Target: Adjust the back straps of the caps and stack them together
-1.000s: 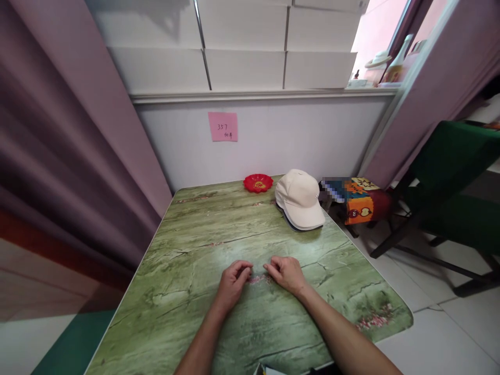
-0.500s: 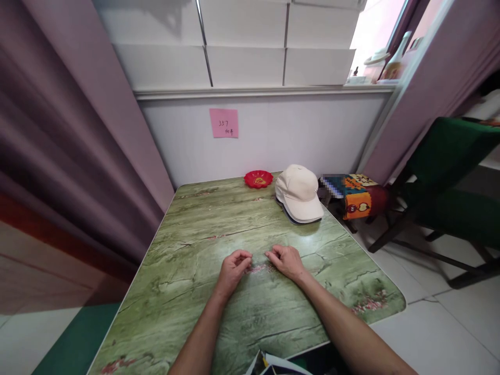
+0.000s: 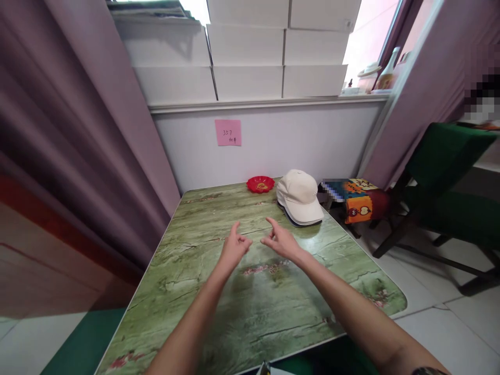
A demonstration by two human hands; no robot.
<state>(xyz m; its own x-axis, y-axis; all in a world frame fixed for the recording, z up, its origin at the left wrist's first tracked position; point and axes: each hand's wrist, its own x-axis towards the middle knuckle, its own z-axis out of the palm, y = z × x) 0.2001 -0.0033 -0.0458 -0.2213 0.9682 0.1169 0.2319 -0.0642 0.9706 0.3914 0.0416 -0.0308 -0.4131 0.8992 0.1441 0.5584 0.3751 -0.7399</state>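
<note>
My left hand (image 3: 235, 245) is over the middle of the green wood-patterned table (image 3: 175, 281), its index finger stretched forward and its thumb apart, holding nothing. Facing it, a short gap to the right, my right hand (image 3: 280, 239) has its index finger and thumb spread, with nothing between them. Beyond my right hand, a cream cap (image 3: 300, 195) rests on a dark one near the table's right edge. A red scalloped dish (image 3: 260, 184) lies at the back edge, left of the caps.
A pink note (image 3: 228, 133) is stuck on the white wall behind the table. To the right are a stool with a colourful cloth (image 3: 360, 207) and a dark green chair (image 3: 449, 156). Purple curtains (image 3: 86, 114) hang on both sides. Papers show at the bottom edge.
Both hands have moved forward over the table, and their curled fingers have opened, with the index fingers now extended. The camera view has shifted slightly.
</note>
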